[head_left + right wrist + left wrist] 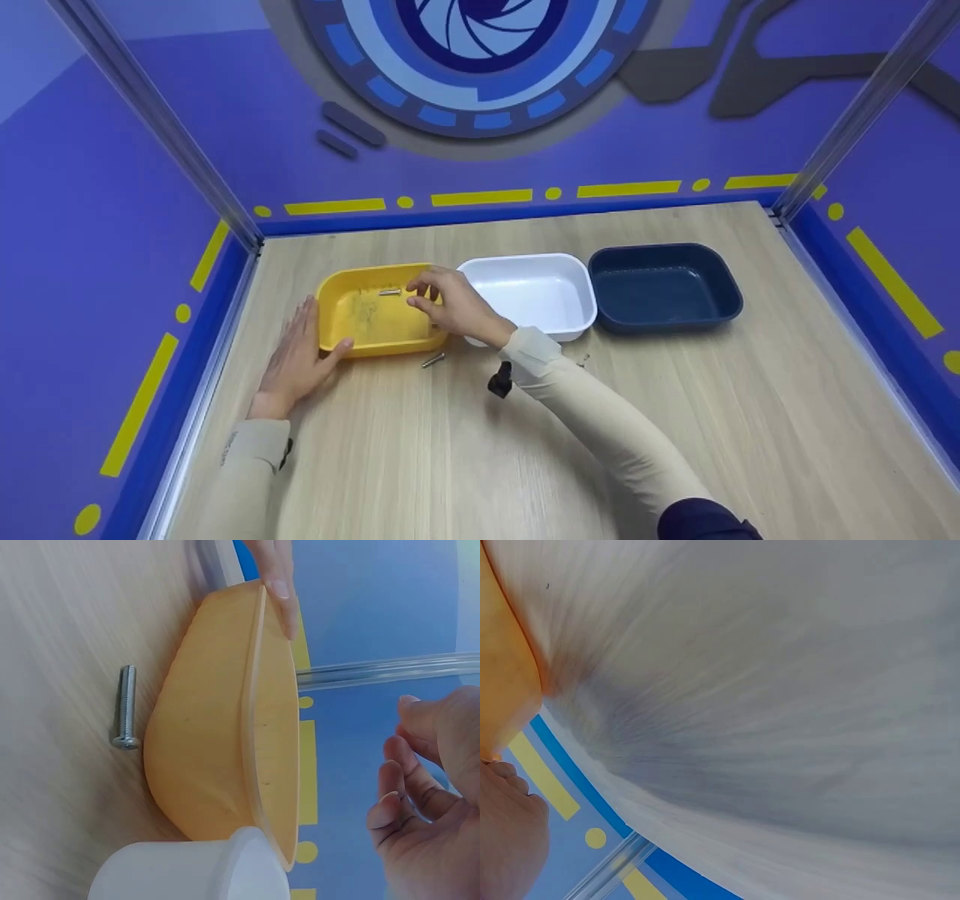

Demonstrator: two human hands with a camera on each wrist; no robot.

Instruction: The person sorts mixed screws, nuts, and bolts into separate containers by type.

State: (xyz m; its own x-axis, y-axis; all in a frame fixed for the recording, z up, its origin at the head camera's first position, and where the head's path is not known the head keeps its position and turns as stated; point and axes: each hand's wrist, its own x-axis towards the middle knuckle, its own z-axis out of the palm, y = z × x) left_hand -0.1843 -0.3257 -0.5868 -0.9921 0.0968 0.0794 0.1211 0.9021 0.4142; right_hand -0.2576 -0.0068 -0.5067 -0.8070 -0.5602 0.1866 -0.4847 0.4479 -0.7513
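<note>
In the head view, my right hand [454,301] is empty, fingers loosely bent over the yellow tray [390,348], near a bolt [390,292] inside; my left hand [300,366] lies straight-fingered against its side. I judge this a reach, next calling for a pinch. The left wrist view shows mostly worktop [765,667]. In the right wrist view, a loose bolt [127,709] lies beside the yellow tray; the white tray [165,874] could crowd my right hand.

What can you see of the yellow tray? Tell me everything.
The yellow tray looks like plastic: rectangular, open-topped, with rounded corners and a rim. It sits upright on the wooden table, beside the white tray; whether they touch is hidden. Inside are dark marks on its floor and a screw. The left grip touches its left end; the right grip is above its right end.
</note>
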